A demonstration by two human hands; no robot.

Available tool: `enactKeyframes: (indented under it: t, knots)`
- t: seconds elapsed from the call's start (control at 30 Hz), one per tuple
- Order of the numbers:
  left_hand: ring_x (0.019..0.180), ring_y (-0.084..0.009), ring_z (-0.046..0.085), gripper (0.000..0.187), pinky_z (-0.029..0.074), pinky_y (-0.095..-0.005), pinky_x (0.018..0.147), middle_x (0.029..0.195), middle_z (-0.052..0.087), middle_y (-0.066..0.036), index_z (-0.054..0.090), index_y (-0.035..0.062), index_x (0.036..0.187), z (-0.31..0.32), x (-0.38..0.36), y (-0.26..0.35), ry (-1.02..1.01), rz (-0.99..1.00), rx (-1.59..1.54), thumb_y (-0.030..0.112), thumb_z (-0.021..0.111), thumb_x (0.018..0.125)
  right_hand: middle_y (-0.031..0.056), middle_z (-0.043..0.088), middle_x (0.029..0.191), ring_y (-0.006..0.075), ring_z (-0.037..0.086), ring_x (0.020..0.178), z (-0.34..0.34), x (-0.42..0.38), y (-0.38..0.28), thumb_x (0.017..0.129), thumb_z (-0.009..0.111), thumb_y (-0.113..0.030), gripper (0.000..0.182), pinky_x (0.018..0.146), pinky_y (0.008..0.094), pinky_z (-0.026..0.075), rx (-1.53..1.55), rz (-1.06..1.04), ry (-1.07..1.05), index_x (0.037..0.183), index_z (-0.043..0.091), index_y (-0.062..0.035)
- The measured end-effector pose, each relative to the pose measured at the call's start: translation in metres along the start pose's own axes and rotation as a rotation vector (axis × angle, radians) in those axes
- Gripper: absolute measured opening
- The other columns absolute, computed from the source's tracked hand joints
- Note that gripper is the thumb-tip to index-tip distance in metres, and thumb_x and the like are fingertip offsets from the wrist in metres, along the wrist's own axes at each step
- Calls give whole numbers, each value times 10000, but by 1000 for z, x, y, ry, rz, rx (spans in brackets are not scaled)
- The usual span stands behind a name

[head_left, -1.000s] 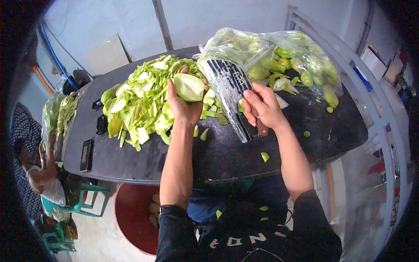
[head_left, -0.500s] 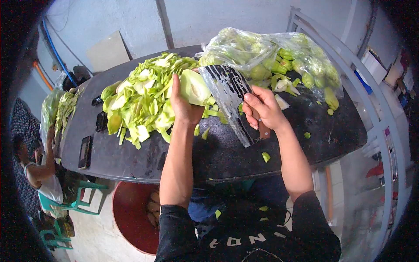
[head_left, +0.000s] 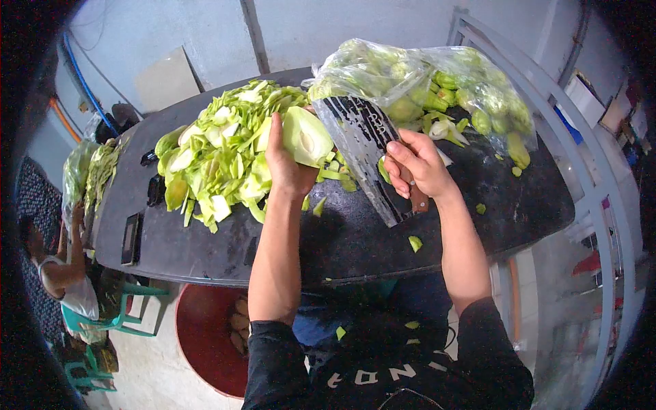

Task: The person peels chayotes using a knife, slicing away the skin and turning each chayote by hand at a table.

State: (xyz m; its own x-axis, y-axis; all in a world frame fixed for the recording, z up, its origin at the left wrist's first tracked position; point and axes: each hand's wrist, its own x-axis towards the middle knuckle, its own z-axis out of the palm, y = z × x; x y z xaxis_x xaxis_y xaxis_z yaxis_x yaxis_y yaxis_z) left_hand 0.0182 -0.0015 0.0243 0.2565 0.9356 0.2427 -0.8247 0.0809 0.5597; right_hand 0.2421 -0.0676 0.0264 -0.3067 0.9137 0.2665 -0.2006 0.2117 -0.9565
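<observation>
My left hand [head_left: 288, 167] holds a pale green cut vegetable [head_left: 307, 138], its flat inner face showing. In my right hand [head_left: 421, 166] is the brown handle of a broad cleaver [head_left: 362, 150]; its wet, dark-streaked blade slants up to the left, close beside the vegetable. Left of my left hand lies a large heap of green slices [head_left: 219, 147] on the dark table [head_left: 342, 253]. Small green scraps lie under and around the blade. My right fingers are curled round the handle.
Clear plastic bags of whole green vegetables [head_left: 417, 82] lie at the back right. A phone-like object [head_left: 131, 239] is near the left edge. Below stands a red tub [head_left: 205, 342]. Another person [head_left: 68, 277] sits at far left. A metal railing [head_left: 588, 205] runs along the right.
The cleaver and my right hand have shifted slightly, the blade tip moving up and right. My left hand and the vegetable have hardly moved. The seated person's arm has moved a little.
</observation>
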Motion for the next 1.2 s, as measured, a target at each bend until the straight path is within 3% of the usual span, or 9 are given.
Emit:
enactKeyframes:
  t: [0.1,0.2,0.27,0.47,0.53,0.57,0.8,1.2]
  knots:
    - [1017,-236,607,559,472,-397,913,1098,636,-89,578,32,1175,0,0,0,35,9,13,526,401,983,30,501,625,107,484,410,0,-1,-2,1010,516,-239,220,343,246,374,24,7,0,891,469,-61]
    - [1031,-238,605,562,464,-400,932,1108,635,-93,576,30,1182,-6,2,1,-88,2,37,526,403,983,29,503,628,107,485,410,-3,-1,0,1010,517,-240,219,341,248,375,35,17,-9,892,470,-62]
    - [1042,-242,604,563,455,-403,951,1116,634,-98,575,30,1186,1,0,0,36,7,2,526,405,981,28,504,628,106,486,410,-3,-1,0,1010,517,-241,218,341,249,375,26,14,-18,893,470,-62]
    - [1063,-252,601,545,441,-412,977,1144,633,-97,569,48,1212,2,-1,-4,49,10,7,521,447,971,22,508,627,102,492,413,1,1,2,1009,515,-236,218,339,250,378,54,49,-23,886,466,-63]
    - [1063,-254,602,542,442,-415,974,1147,632,-95,569,57,1217,9,-3,-11,85,-7,2,525,456,967,27,503,653,94,477,411,2,2,4,1012,504,-229,184,352,244,404,42,85,-38,969,494,-51]
    - [1064,-255,603,540,443,-417,972,1151,632,-93,568,66,1222,11,-4,-14,118,-21,-2,529,465,963,23,512,629,101,489,412,5,2,5,1009,511,-233,222,340,254,379,32,55,-32,877,465,-61]
    - [1029,-246,609,541,460,-417,934,1114,634,-75,570,84,1205,3,-2,-32,118,84,-26,552,480,950,31,497,622,110,484,413,14,6,15,1009,512,-239,221,345,264,385,102,39,-5,888,477,-57]
    - [974,-256,644,497,491,-418,904,1066,665,-76,588,79,1169,4,1,-41,160,39,63,512,476,952,34,510,633,119,492,416,22,9,21,1012,506,-276,249,361,268,413,131,-4,81,885,483,-62]
